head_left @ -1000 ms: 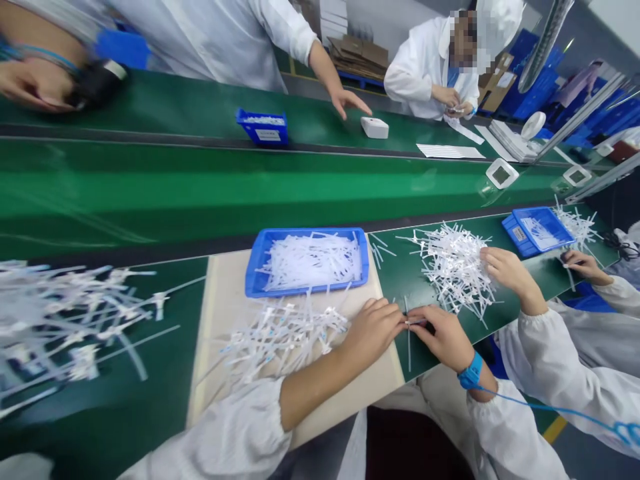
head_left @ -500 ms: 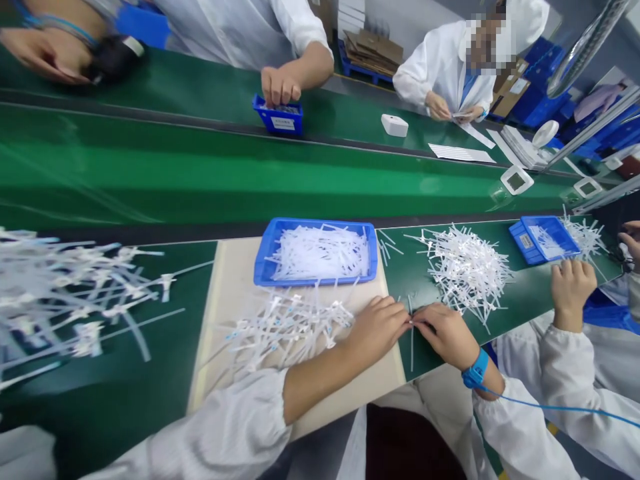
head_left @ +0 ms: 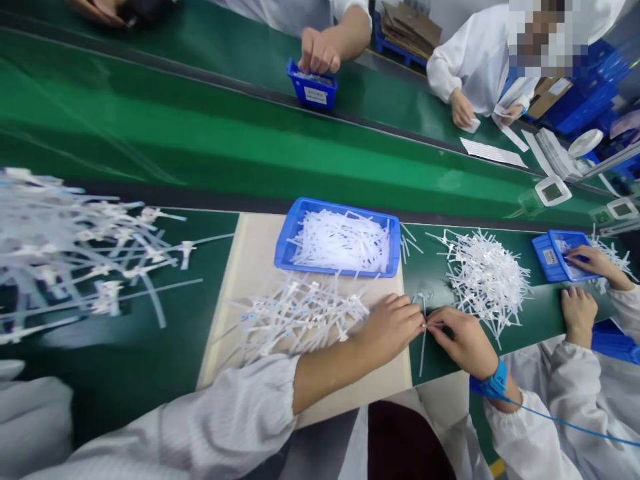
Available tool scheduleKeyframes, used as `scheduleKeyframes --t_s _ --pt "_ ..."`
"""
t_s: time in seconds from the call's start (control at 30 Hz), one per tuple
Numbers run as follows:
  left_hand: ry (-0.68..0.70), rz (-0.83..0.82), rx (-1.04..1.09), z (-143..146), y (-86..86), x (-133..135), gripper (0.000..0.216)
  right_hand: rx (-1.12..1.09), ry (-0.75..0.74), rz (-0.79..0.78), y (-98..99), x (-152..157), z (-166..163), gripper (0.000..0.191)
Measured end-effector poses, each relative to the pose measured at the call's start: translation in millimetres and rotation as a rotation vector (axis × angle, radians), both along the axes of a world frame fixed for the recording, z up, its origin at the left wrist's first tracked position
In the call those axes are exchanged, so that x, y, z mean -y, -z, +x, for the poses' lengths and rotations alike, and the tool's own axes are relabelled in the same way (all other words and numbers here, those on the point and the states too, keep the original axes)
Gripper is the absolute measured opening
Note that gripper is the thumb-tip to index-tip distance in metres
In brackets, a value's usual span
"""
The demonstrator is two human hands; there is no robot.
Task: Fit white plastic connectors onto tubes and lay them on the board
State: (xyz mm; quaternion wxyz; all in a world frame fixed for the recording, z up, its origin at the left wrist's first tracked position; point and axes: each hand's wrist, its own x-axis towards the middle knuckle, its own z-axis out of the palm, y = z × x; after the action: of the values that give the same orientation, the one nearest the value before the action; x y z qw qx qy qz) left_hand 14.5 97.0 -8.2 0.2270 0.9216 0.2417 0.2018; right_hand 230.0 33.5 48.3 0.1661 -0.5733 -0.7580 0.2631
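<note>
My left hand [head_left: 390, 328] and my right hand [head_left: 463, 339] meet fingertip to fingertip over the green table, both pinched on a thin white plastic strip [head_left: 423, 347] that hangs down between them. A blue wrist strap [head_left: 493, 385] with a blue cord sits on my right wrist. A loose heap of white strips [head_left: 300, 315] lies on the beige mat [head_left: 250, 267] by my left hand. A second heap of white strips [head_left: 487, 277] lies on the table just beyond my right hand. A blue tray [head_left: 286, 241] full of strips stands behind both.
A green conveyor belt [head_left: 200, 147] runs across beyond the tray. A co-worker's hands [head_left: 580, 310] work at a small blue bin [head_left: 547, 257] on the right. Across the belt, people in white coats handle another blue bin [head_left: 313, 93] and papers [head_left: 493, 152]. More strips [head_left: 90, 247] lie far left.
My hands stay pinched together on the strip with little shift. The co-worker on the right reached one hand into the small blue bin. The view tilted down and left.
</note>
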Motion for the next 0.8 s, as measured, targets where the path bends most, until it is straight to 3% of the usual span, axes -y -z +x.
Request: scheduleKeyframes --t_s 0.8 --pt "0.018 -0.035 0.050 -4.5 -2.4 0.5 0.024 0.111 -0.118 -0.085 -11.5 -9.8 -11.9 0.023"
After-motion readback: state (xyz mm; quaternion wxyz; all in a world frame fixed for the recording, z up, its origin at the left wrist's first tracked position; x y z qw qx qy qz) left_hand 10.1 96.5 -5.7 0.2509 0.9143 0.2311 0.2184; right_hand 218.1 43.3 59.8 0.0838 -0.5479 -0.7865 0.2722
